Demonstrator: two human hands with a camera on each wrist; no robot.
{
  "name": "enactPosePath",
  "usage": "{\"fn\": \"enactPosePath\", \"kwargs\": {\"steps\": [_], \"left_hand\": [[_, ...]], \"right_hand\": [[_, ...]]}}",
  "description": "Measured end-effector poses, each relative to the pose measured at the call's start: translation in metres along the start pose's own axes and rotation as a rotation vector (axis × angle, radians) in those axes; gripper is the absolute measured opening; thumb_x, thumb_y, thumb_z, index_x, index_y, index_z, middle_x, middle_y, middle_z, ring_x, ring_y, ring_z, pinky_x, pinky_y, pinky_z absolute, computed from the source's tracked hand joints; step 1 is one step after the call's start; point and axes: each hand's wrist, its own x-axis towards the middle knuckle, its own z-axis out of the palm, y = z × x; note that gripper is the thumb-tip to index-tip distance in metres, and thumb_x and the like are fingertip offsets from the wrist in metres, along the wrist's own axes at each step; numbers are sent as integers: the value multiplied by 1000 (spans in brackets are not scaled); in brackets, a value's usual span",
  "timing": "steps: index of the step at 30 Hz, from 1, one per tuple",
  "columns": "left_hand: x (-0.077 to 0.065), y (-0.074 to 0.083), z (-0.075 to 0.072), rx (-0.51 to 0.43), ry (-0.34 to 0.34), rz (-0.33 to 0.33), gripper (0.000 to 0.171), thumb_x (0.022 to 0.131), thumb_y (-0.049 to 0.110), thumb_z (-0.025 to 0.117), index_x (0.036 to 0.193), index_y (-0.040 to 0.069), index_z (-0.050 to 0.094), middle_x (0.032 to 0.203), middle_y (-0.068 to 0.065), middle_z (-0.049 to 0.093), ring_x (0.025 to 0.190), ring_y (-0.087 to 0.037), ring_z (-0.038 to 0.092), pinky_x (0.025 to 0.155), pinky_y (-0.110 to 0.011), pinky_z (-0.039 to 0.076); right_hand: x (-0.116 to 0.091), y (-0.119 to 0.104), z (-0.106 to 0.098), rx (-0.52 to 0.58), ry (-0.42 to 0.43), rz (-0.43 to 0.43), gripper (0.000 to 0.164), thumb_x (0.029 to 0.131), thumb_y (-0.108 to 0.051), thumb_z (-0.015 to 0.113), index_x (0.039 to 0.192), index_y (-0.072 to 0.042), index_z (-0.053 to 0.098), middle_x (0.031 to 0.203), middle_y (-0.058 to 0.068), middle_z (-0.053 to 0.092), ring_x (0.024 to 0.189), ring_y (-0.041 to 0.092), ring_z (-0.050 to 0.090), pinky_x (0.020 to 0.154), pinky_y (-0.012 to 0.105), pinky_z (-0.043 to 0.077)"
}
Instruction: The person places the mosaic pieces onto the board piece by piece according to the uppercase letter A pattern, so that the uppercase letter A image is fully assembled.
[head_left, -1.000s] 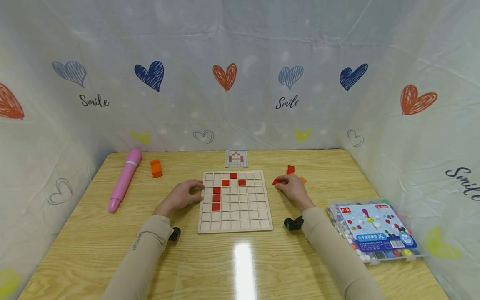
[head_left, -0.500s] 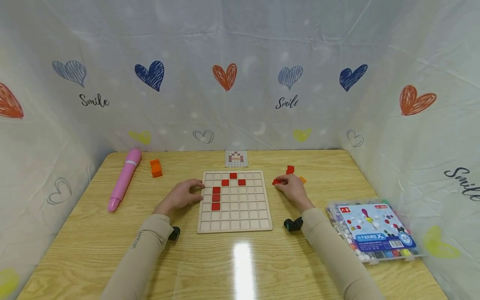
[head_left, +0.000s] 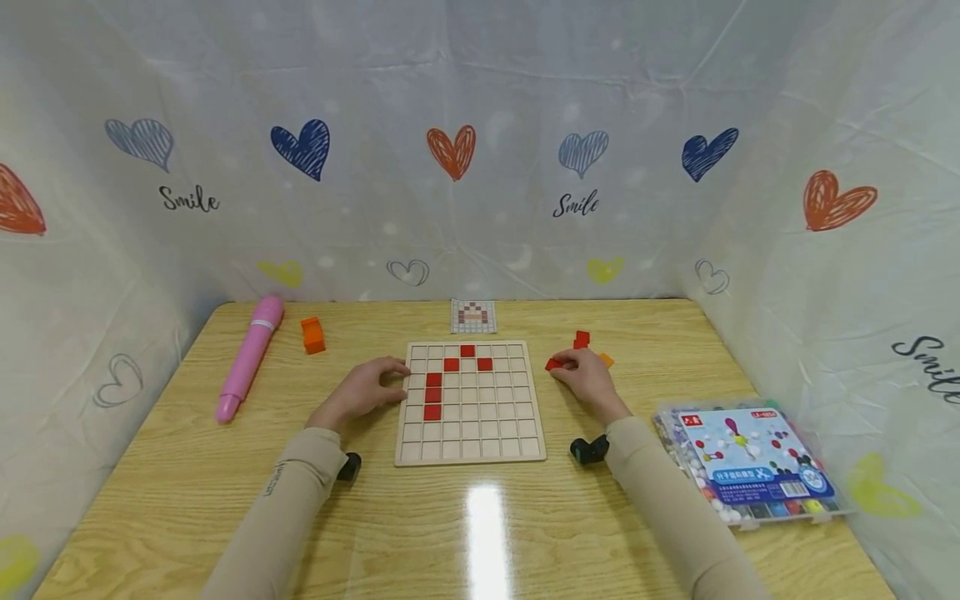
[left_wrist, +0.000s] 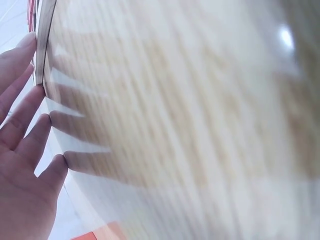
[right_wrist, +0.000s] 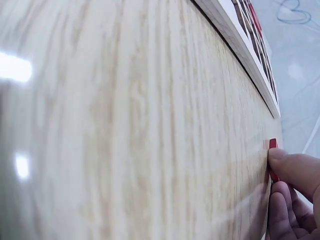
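A wooden grid board (head_left: 470,450) lies in the middle of the table, with several red square tiles (head_left: 432,395) set in its cells. The left hand (head_left: 365,389) rests at the board's left edge. In the left wrist view its fingers are spread and fairly straight, fingertips at the board's side (left_wrist: 45,35). To the right of the board, the right hand (head_left: 588,382) pinches a red tile (right_wrist: 273,144) between thumb and fingers, low over the tabletop. More red tiles (head_left: 582,337) and an orange tile (head_left: 606,360) lie just beyond that hand, partly hidden by it.
A small card (head_left: 473,317) with a printed grid pattern lies behind the board. Orange pieces (head_left: 312,336) and a pink wand-shaped object (head_left: 248,358) are at the left. At the right sits a clear plastic box (head_left: 750,458) of colourful balls. Printed curtains enclose the table.
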Motion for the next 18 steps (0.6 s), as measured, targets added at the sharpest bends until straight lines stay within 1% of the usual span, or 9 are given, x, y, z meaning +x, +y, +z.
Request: {"fn": "enactPosePath", "kwargs": {"steps": [5, 11, 18], "left_hand": [[-2, 2, -1, -2, 2, 10, 36, 88, 11, 73, 122, 2, 65, 142, -19, 51, 138, -40, 35, 115, -54, 25], [-2, 3, -1, 1, -1, -3, 35, 89, 12, 72, 122, 3, 65, 142, -18, 50, 138, -40, 35, 115, -54, 24], [0, 2, -1, 17, -6, -22, 35, 89, 11, 72, 123, 3, 64, 143, -18, 49, 139, -40, 34, 116, -54, 23]], "right_hand": [[0, 1, 0, -12, -2, 11, 32, 93, -15, 67, 122, 0, 66, 115, 16, 66, 100, 28, 60, 88, 43, 50], [-1, -2, -1, 17, -20, 47, 33, 94, -21, 68, 122, -4, 67, 116, 14, 66, 104, 28, 61, 91, 43, 50], [-3, -21, 8, 12, -50, 4, 36, 90, -26, 71, 122, -8, 69, 112, 9, 69, 100, 24, 64, 88, 40, 52]]}}
